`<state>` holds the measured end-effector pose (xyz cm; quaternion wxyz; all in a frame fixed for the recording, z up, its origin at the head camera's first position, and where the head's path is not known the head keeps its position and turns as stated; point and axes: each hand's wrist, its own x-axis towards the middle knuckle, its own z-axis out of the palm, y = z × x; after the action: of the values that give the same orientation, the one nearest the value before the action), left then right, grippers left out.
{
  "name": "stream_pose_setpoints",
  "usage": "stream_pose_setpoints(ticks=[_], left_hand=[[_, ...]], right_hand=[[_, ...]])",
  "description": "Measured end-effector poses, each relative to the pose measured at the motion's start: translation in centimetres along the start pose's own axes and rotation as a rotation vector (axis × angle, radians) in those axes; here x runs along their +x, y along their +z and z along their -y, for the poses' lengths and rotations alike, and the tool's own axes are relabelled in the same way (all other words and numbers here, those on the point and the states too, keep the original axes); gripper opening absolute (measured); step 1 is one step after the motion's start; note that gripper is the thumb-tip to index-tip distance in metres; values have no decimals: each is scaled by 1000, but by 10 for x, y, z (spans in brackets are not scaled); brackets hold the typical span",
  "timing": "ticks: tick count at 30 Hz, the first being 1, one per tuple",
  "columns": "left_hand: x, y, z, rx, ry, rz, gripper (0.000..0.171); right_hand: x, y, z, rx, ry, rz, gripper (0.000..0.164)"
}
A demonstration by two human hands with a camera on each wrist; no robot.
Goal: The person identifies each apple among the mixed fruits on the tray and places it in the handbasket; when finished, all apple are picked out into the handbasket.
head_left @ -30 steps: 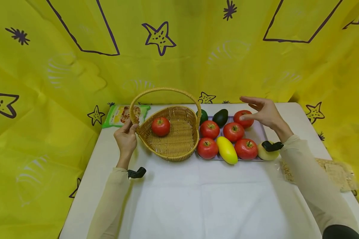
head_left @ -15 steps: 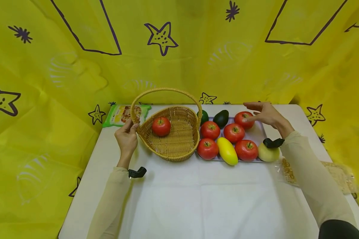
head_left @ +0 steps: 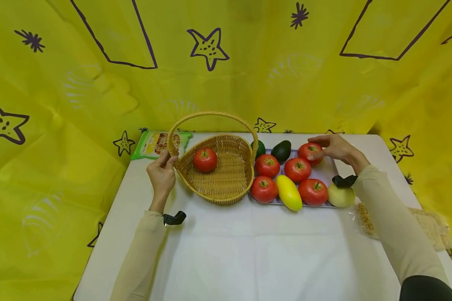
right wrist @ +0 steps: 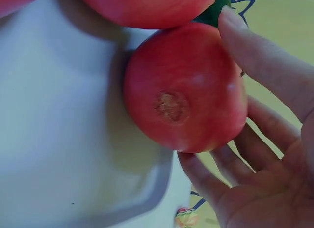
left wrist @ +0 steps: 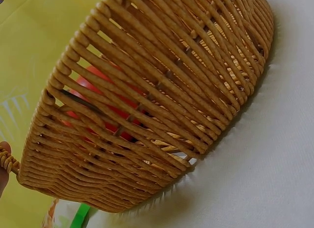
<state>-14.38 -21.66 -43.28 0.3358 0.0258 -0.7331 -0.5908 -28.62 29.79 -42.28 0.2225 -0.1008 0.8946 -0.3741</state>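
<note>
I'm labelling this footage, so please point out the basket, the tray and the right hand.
Basket (head_left: 229, 173): head view, on its bare woven floor.
Tray (right wrist: 59, 139): right wrist view, on its bare floor.
Right hand (head_left: 338, 149): head view, on its back.

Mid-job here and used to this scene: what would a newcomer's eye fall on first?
Probably the starfish-printed yellow backdrop behind the white table. Next, left of centre, the wicker basket holding one red fruit, its handle in the left hand. Then the red apples on the tray to its right, with the right hand around the rearmost apple.
</note>
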Motion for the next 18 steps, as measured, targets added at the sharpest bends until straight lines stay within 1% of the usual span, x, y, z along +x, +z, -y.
stream_pose_setpoints(ticks=[5,10,15,18], left_hand=[[-2,-1,0,-4,-13,2,34],[-4,-2,1,-10,-9,2,33],[-2,-1,3,5,14,0,32],[0,-1,3,8,22,1,33]], right_hand=[[1,2,-6,26,-5,1,79],[0,4,-6,2,-15,3,82],[-1,2,-2,-75,-8,-47,83],[-3,0,-2,-94,-1,-84,84]])
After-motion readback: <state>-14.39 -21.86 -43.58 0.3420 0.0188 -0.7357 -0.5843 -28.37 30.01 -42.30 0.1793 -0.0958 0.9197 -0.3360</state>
